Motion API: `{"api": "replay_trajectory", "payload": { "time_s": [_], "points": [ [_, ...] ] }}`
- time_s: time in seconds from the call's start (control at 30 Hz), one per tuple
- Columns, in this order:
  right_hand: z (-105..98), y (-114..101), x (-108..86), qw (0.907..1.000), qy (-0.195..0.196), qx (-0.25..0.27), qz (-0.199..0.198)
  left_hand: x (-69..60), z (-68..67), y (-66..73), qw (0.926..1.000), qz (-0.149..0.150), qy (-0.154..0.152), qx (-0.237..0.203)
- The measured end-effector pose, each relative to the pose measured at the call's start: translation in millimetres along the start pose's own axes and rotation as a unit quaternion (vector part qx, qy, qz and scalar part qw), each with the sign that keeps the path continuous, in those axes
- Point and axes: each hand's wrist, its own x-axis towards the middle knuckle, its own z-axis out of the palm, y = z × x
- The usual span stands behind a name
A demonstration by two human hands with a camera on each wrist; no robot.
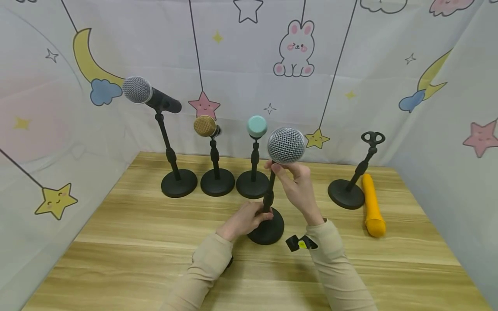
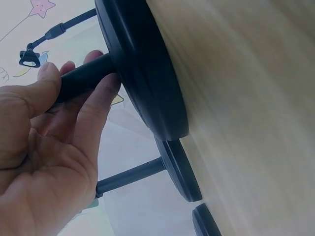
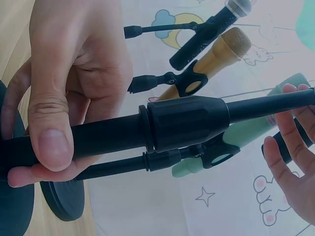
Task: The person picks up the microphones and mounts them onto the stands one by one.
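A black microphone stand [image 1: 268, 232] with a round base stands upright on the table, bearing a microphone with a silver mesh head [image 1: 286, 145]. My left hand [image 1: 247, 219] grips the lower pole just above the base; in the left wrist view, its thumb and fingers curl round the dark pole [image 2: 83, 77]. Higher up, my right hand [image 1: 298, 186] pinches the top of the stand right below the mesh head. That hand is partly cut off in the right wrist view, where the pole's thick adjusting collar [image 3: 189, 124] shows between both hands. The microphone's handle is mostly hidden.
Behind on the left stand a black microphone [image 1: 157, 98], a gold microphone [image 1: 205, 125] and a mint-green microphone [image 1: 257, 126], each on a stand. To the right, an orange microphone [image 1: 372, 207] lies beside a stand with a bare clip [image 1: 347, 194]. Patterned cloth [image 1: 249, 60] surrounds the wooden table.
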Motion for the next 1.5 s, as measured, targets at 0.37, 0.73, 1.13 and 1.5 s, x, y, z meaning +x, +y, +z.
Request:
{"api": "replay_trajectory", "payload": {
  "time_s": [0.37, 0.73, 1.13, 1.5],
  "points": [
    [0, 0, -0.8, 0.9999, -0.002, 0.004, 0.009, 0.6, -0.7, 3.1, 0.9961, -0.013, -0.006, -0.088],
    [0, -1, -0.7, 0.9999, -0.004, 0.01, 0.005, 3.4, -0.4, 4.6, 0.9762, 0.081, 0.127, -0.157],
    [1, 0, -0.6, 0.9998, -0.007, 0.017, 0.01, 3.7, -9.3, -3.4, 0.9762, 0.169, 0.09, -0.101],
    [1, 2, -3.1, 0.9988, -0.015, 0.047, 0.007, 1.7, -11.9, -7.1, 0.9857, 0.124, 0.068, -0.093]
  ]
}}
